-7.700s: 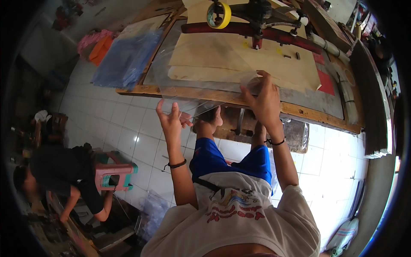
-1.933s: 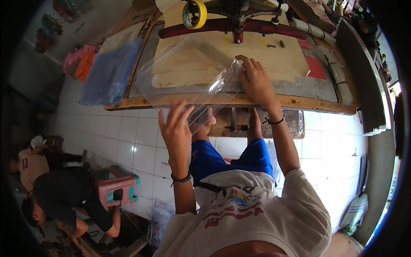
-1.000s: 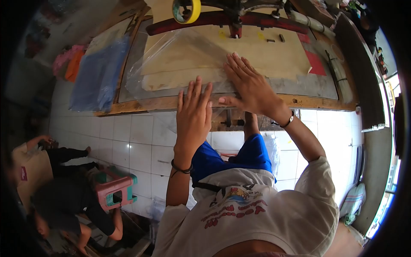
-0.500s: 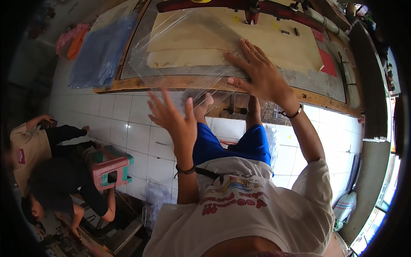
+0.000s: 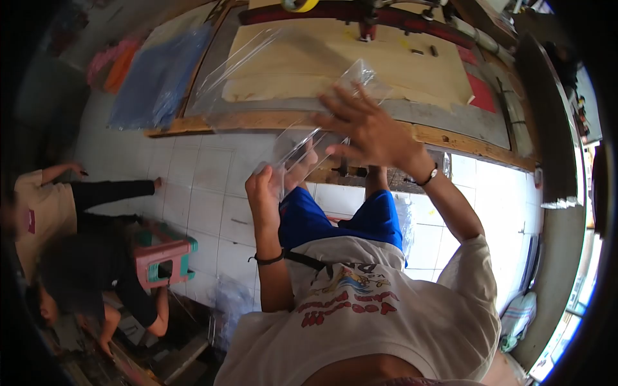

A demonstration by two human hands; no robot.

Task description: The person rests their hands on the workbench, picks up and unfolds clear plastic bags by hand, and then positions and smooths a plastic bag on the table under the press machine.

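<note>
A clear plastic sheet (image 5: 257, 77) hangs over the table's wooden front edge, its far part lying on the tan board. My left hand (image 5: 262, 196) is closed on the sheet's near corner, just off the table edge. My right hand (image 5: 373, 132) lies over the sheet's right side with its fingers stretched out, slightly blurred by motion. A corner of the sheet sticks up past these fingers. Whether the palm presses on the plastic is hard to see.
On the table (image 5: 438, 119) are a tan board (image 5: 412, 77), a dark red bar (image 5: 322, 14), small dark metal pieces (image 5: 433, 51) and yellow tape (image 5: 300, 5). Blue plastic sheets (image 5: 161, 77) lie at the left. Two people (image 5: 96, 270) are beside a stool (image 5: 164, 260).
My left hand, spread open before, has closed on the sheet's near corner. My right hand has moved left and towards me, over the sheet, and the sheet's right corner now stands up.
</note>
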